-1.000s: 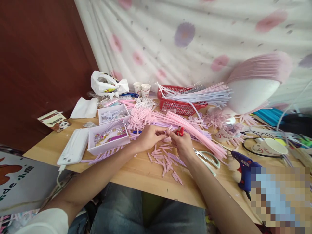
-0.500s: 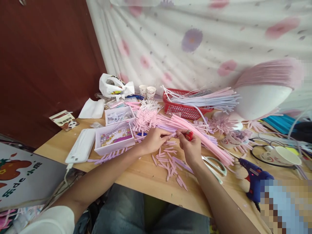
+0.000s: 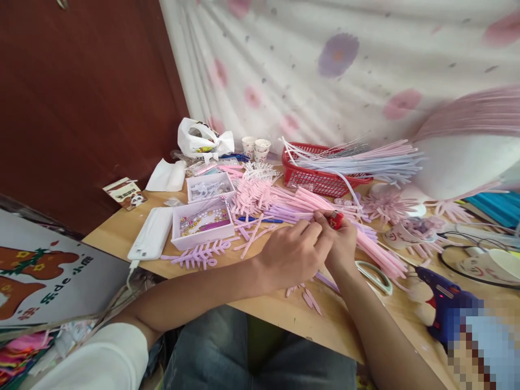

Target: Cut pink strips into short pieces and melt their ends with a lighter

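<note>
My left hand [image 3: 290, 252] and my right hand [image 3: 343, 244] meet over the wooden table [image 3: 260, 309], fingertips pinched together. A small red lighter [image 3: 336, 219] sits in my right hand's grip. What my left fingers pinch is hidden behind them. Under and behind the hands lies a long bundle of pink pipe cleaners [image 3: 325, 208]. Short pink cut pieces [image 3: 309, 295] are scattered on the table just below my hands. A lilac branched pipe-cleaner piece [image 3: 199, 254] lies to the left.
A white tray of beads [image 3: 202, 222] and a second tray [image 3: 209, 187] stand left, beside a white flat box [image 3: 151, 241]. A red basket [image 3: 320, 176] of pipe cleaners is behind. Scissors [image 3: 376, 273] and a blue glue gun [image 3: 447, 306] lie right, near cups [image 3: 400, 235].
My hands have closed together and lifted slightly, now covering most of the cut pieces. The camera has swung left, shifting everything to the right in view.
</note>
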`<state>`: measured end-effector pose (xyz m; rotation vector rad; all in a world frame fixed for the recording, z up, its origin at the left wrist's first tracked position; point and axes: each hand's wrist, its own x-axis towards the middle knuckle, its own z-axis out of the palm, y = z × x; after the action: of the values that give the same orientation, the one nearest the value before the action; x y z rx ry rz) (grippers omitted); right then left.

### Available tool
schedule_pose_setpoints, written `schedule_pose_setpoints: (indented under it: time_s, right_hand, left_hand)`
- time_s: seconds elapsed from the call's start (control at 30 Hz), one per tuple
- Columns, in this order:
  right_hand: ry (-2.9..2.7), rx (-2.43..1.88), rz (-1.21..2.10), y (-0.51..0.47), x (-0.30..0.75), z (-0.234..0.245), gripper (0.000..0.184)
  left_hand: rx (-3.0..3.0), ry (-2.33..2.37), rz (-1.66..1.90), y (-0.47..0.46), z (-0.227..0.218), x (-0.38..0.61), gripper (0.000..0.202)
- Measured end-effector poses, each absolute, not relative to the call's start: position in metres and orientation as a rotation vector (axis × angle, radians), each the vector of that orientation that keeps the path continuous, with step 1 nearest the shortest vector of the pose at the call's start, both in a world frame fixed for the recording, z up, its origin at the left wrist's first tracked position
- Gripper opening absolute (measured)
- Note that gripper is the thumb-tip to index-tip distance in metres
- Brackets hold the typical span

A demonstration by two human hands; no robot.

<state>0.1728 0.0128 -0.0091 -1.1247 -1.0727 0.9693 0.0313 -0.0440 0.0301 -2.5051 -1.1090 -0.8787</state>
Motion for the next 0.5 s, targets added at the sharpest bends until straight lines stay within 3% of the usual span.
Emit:
schedule_pose_setpoints:
  time_s: [0.5]
  right_hand:
    - [-0.980,-1.105,1.190,0.009,0.169,-0.002,0.035]
  left_hand:
    - [-2.948,-1.969,-1.801,0.021,0.007,-0.003,0.026]
